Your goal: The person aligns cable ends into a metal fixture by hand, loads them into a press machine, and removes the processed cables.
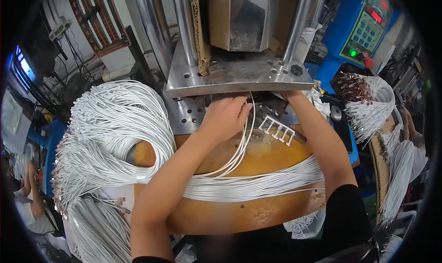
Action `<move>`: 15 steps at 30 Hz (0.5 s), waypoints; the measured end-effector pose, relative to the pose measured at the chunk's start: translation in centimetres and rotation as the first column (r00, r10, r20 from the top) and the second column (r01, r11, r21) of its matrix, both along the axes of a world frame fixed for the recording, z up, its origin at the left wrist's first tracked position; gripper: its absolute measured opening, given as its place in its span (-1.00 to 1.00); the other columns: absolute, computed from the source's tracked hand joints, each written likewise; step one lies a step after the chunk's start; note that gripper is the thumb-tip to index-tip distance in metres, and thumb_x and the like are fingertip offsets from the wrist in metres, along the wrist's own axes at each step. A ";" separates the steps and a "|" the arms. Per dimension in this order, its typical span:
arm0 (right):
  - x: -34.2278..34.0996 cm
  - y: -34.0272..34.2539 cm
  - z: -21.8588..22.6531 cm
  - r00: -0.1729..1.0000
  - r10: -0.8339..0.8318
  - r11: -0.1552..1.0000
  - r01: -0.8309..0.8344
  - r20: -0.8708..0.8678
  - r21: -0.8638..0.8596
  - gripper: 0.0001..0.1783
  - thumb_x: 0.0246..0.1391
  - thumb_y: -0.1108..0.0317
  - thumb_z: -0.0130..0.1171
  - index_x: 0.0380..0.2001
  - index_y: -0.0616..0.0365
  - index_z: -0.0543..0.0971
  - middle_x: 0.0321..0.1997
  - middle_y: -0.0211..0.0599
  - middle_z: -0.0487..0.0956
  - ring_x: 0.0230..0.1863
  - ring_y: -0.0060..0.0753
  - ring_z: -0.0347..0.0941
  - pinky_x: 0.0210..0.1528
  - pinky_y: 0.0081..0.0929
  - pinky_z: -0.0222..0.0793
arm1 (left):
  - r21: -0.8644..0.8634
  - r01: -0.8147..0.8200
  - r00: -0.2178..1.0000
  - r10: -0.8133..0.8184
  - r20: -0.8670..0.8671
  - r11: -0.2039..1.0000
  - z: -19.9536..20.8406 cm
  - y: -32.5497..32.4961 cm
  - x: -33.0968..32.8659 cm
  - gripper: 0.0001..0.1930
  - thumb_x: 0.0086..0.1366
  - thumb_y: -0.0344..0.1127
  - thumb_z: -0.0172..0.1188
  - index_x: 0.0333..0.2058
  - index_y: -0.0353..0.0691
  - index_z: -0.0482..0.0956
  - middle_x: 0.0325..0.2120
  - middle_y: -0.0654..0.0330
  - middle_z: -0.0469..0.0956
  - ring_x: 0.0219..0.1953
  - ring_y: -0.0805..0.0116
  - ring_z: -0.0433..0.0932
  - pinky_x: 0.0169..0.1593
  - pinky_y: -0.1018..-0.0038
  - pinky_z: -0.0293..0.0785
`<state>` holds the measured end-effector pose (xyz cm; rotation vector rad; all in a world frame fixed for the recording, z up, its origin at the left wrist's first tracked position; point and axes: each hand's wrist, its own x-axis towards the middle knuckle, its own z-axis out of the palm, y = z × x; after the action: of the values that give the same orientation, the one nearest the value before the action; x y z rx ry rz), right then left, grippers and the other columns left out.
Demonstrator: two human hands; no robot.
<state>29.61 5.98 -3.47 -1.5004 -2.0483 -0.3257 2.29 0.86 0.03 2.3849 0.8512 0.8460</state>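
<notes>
My left hand (pixel 225 118) is at the front edge of the press's metal plate (pixel 239 74), fingers bent and closed around thin white cables (pixel 242 141). The cables loop down from its fingertips to a flat bundle of white cables (pixel 239 188) lying across the wooden table. My right hand (pixel 291 94) reaches under the plate at its right side; its fingers are hidden there. Between the hands, a comb-shaped piece of white moulded plastic (pixel 277 129) lies on the table's far part.
A big coiled heap of white cables (pixel 115 120) covers the left side. A blue control box (pixel 363 28) with keypad stands at the far right, above a computer mouse (pixel 336 113). A bag of small white parts (pixel 305 224) sits at the near edge. Other people are at both sides.
</notes>
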 end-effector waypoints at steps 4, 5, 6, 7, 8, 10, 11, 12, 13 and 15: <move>-4.3 -2.1 1.4 0.994 0.019 0.947 0.017 0.110 -0.321 -0.62 0.18 0.28 -0.01 0.02 0.23 0.46 0.01 0.02 0.51 0.07 0.02 0.41 0.19 -0.21 0.29 | 0.614 -0.236 0.945 0.325 -0.035 0.753 -2.5 1.3 -0.5 -0.69 0.20 -0.25 0.14 -0.09 -0.21 0.54 -0.12 -0.06 0.54 -0.08 -0.03 0.54 -0.05 0.24 0.49; -5.3 -3.3 0.8 0.998 0.033 0.980 -0.021 0.054 -0.200 -0.62 0.17 0.29 -0.01 0.00 0.24 0.48 0.00 0.06 0.51 0.07 0.07 0.41 0.19 -0.18 0.29 | 0.620 -0.245 0.935 0.351 -0.051 0.745 -2.9 1.6 -0.5 -0.67 0.20 -0.24 0.14 -0.08 -0.22 0.52 -0.10 -0.07 0.53 -0.07 -0.04 0.53 -0.01 0.24 0.48; -6.2 -3.7 0.6 0.998 0.056 0.996 -0.056 -0.002 -0.074 -0.63 0.16 0.29 -0.02 -0.01 0.25 0.49 -0.01 0.10 0.51 0.06 0.13 0.40 0.18 -0.16 0.28 | 0.627 -0.255 0.923 0.378 -0.068 0.736 -3.2 1.9 -0.5 -0.65 0.20 -0.24 0.14 -0.06 -0.23 0.51 -0.07 -0.08 0.52 -0.05 -0.05 0.52 0.03 0.23 0.46; -6.1 -3.4 0.3 0.999 0.052 0.996 -0.053 -0.003 -0.066 -0.63 0.16 0.29 -0.02 -0.01 0.25 0.49 -0.01 0.10 0.51 0.06 0.13 0.40 0.18 -0.16 0.28 | 0.632 -0.260 0.914 0.397 -0.083 0.730 -3.4 2.0 -0.1 -0.63 0.19 -0.23 0.14 -0.04 -0.25 0.50 -0.05 -0.09 0.50 -0.03 -0.06 0.52 0.06 0.23 0.44; -6.2 -2.8 -0.2 0.987 0.132 0.983 -0.142 -0.088 -0.115 -0.62 0.16 0.27 -0.02 -0.02 0.24 0.50 0.00 0.09 0.51 0.06 0.14 0.40 0.18 -0.15 0.28 | 0.638 -0.258 0.914 0.397 -0.082 0.725 -3.4 2.5 0.1 -0.63 0.19 -0.23 0.14 -0.04 -0.25 0.50 -0.05 -0.09 0.50 -0.03 -0.06 0.52 0.06 0.23 0.44; -6.9 -2.2 -0.7 0.925 0.266 0.927 -0.323 -0.272 -0.191 -0.62 0.16 0.24 -0.01 -0.04 0.23 0.51 0.02 0.06 0.51 0.06 0.17 0.39 0.18 -0.13 0.27 | 0.534 -0.215 0.927 0.344 -0.152 0.817 -2.8 3.6 -0.2 -0.64 0.21 -0.27 0.10 -0.03 -0.28 0.48 -0.06 -0.11 0.51 0.00 -0.05 0.51 0.10 0.21 0.42; -6.7 -2.1 -0.7 0.924 0.265 0.928 -0.322 -0.276 -0.186 -0.62 0.16 0.24 -0.01 -0.04 0.23 0.51 0.02 0.06 0.51 0.06 0.17 0.39 0.18 -0.13 0.27 | 0.477 -0.194 0.931 0.314 -0.185 0.857 -2.7 3.9 -0.3 -0.64 0.22 -0.29 0.08 -0.03 -0.30 0.48 -0.06 -0.11 0.51 0.01 -0.05 0.50 0.12 0.20 0.41; -7.0 -2.1 -0.1 0.950 0.286 0.943 -0.302 -0.125 -0.138 -0.62 0.16 0.23 -0.01 -0.04 0.22 0.51 0.02 0.05 0.51 0.06 0.16 0.40 0.17 -0.12 0.28 | 0.482 -0.195 0.929 0.318 -0.188 0.854 -2.6 4.1 -0.5 -0.64 0.22 -0.29 0.08 -0.03 -0.30 0.48 -0.06 -0.11 0.51 0.01 -0.05 0.50 0.12 0.20 0.41; -7.1 -2.1 0.5 0.957 0.290 0.954 -0.286 0.030 -0.087 -0.62 0.16 0.22 0.00 -0.04 0.21 0.52 0.02 0.04 0.51 0.06 0.16 0.40 0.16 -0.12 0.28 | 0.579 -0.156 0.919 0.332 -0.212 0.800 -2.5 4.2 -0.7 -0.65 0.22 -0.32 0.06 -0.03 -0.30 0.47 -0.06 -0.11 0.51 0.01 -0.04 0.50 0.12 0.20 0.41; -7.7 -2.3 1.4 0.941 0.287 0.958 -0.285 0.182 -0.035 -0.62 0.16 0.21 0.00 -0.04 0.19 0.52 0.02 0.02 0.52 0.06 0.15 0.40 0.15 -0.12 0.29 | 0.743 -0.064 0.893 0.371 -0.256 0.666 -2.7 4.3 -1.1 -0.66 0.22 -0.37 0.02 -0.03 -0.31 0.47 -0.06 -0.11 0.50 0.01 -0.03 0.51 0.12 0.20 0.41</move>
<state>21.89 3.69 -2.10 -1.1896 -2.3803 -0.3509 1.24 5.19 -2.70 3.2871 1.1404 0.9369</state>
